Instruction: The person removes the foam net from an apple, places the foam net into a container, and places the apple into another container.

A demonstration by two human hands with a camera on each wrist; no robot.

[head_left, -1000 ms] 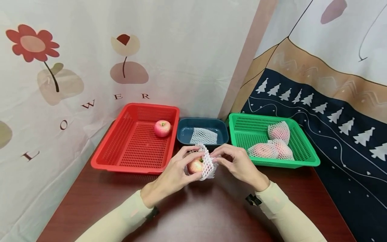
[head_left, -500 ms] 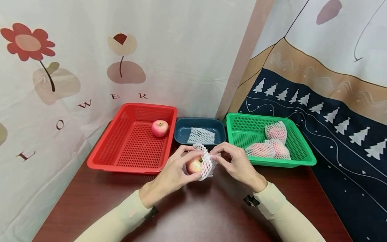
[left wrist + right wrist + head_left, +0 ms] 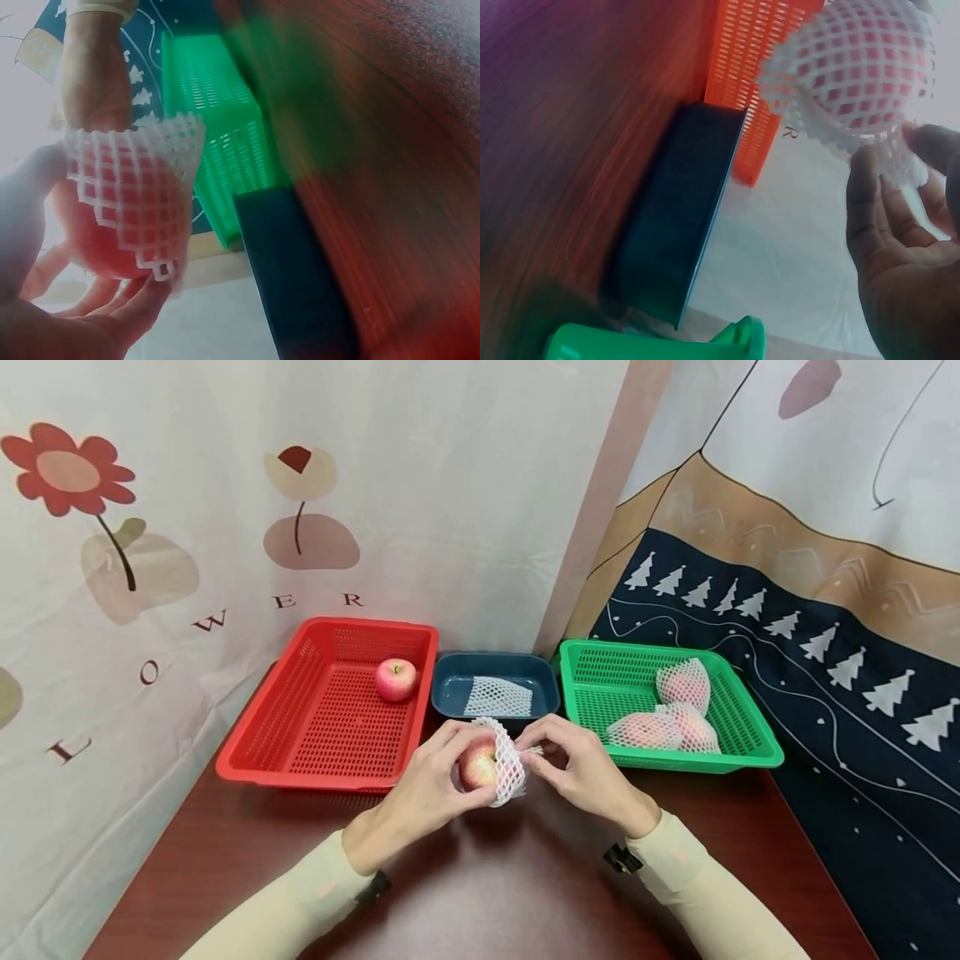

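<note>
An apple (image 3: 476,765) is partly covered by a white foam net sleeve (image 3: 508,767) on its right side. My left hand (image 3: 427,781) grips the apple, thumb below and fingers over the top. In the left wrist view the net (image 3: 139,187) spreads over much of the fruit, while its lower left stays bare. My right hand (image 3: 585,768) pinches the gathered end of the net between thumb and fingers. The right wrist view shows the net (image 3: 862,67) stretched over the apple, its bunched tail held at the fingertips of the right hand (image 3: 907,247).
A red basket (image 3: 330,777) with one bare apple (image 3: 396,680) stands at left. Behind the hands is a dark blue tray (image 3: 450,670) holding a flat foam net (image 3: 498,697). The green basket (image 3: 600,647) at right holds several net-covered apples (image 3: 684,685). A printed curtain hangs behind.
The net has been drawn further over the right side of the apple, and my left fingers have shifted back from its top. The view has turned slightly to the right.
</note>
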